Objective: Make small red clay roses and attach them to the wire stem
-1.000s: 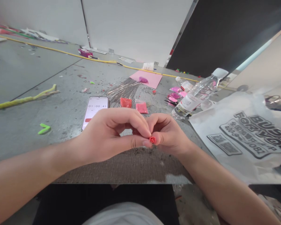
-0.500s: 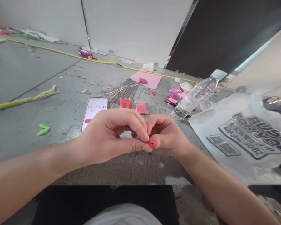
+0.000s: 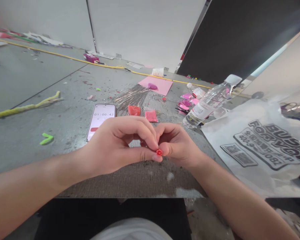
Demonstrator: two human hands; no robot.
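Observation:
A tiny red clay rose [image 3: 159, 152] with a swirled, petal-like face is pinched between the fingertips of both hands, above the table's front edge. My left hand [image 3: 125, 143] is closed, thumb and forefinger on its left side. From the right, my right hand [image 3: 176, 143] presses its thumb against it, with the fingers curled behind. Just beyond the hands lie a packet of orange-red clay [image 3: 134, 110] and a packet of pinkish-red clay [image 3: 151, 116]. A phone [image 3: 101, 120] with a running timer lies behind my left hand, which partly covers it.
Thin metal wires [image 3: 132, 96] lie behind the packets, by a pink sheet [image 3: 162, 86]. A water bottle [image 3: 202, 106] and a white plastic bag [image 3: 240, 133] stand at right. Green bent pieces [image 3: 47, 138] and a yellow-green fuzzy stem [image 3: 25, 106] lie at left.
The red rose has shifted slightly left and up between the fingertips, and its face shows more fully. Both hands keep nearly the same pose.

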